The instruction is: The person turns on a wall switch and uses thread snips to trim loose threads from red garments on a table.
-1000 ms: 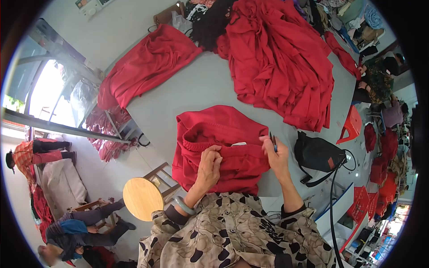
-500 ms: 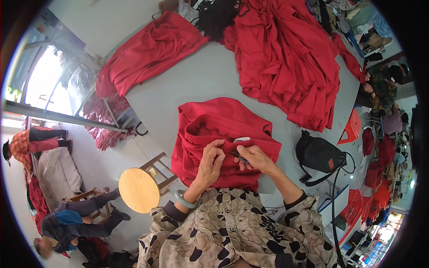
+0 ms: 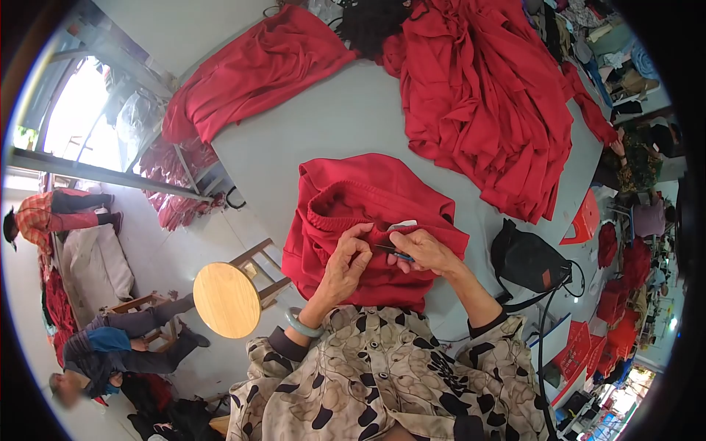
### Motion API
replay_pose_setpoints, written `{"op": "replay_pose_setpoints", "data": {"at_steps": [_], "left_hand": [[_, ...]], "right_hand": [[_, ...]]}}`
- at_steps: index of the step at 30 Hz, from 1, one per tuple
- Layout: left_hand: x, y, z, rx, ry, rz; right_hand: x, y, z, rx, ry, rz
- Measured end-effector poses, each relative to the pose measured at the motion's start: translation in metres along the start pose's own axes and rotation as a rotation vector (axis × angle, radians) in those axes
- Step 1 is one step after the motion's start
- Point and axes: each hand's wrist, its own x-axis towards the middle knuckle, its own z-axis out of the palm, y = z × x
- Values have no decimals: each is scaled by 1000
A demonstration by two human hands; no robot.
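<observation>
A red garment [image 3: 382,184] with a gathered elastic waistband lies on the grey table [image 3: 279,151] in front of me. My left hand [image 3: 347,263] is closed at the waistband's near edge, fingertips pinched on the red fabric. Small snips [image 3: 401,256] with a blue part sit in my right hand [image 3: 426,253], their thin blades pointing left towards my left fingertips. Just above my right fingers a white label [image 3: 402,225] shows at the waistband. Whether the blades touch a thread is too small to tell.
A large red garment pile [image 3: 489,110] lies at the back right, another red garment [image 3: 257,70] at the back left. A black bag [image 3: 526,257] with a strap rests at the right edge. A round wooden stool [image 3: 226,300] stands front left. Other people are at both sides.
My right hand, first raised at the right with the snips upright, has come left and down beside my left hand. The snips now point left. The view has shifted slightly.
</observation>
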Motion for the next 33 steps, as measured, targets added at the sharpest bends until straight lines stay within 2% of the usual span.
{"op": "replay_pose_setpoints", "data": {"at_steps": [5, 8, 12, 27, 33], "left_hand": [[0, -1, -1, -67, -13, -42], [-1, -3, -6, -190, -13, -125], [0, -3, -7, -213, -30, -145], [-3, -2, 1, -9, -5, 18], [-4, -1, 2, 63, -12, 46]], "right_hand": [[3, -1, -1, 61, -24, 13], [-1, -7, -7, -64, -54, 33], [0, -7, -9, -9, -25, -2], [1, -4, 5, 113, -4, 18], [0, -3, 13, 144, 33, -41]]}}
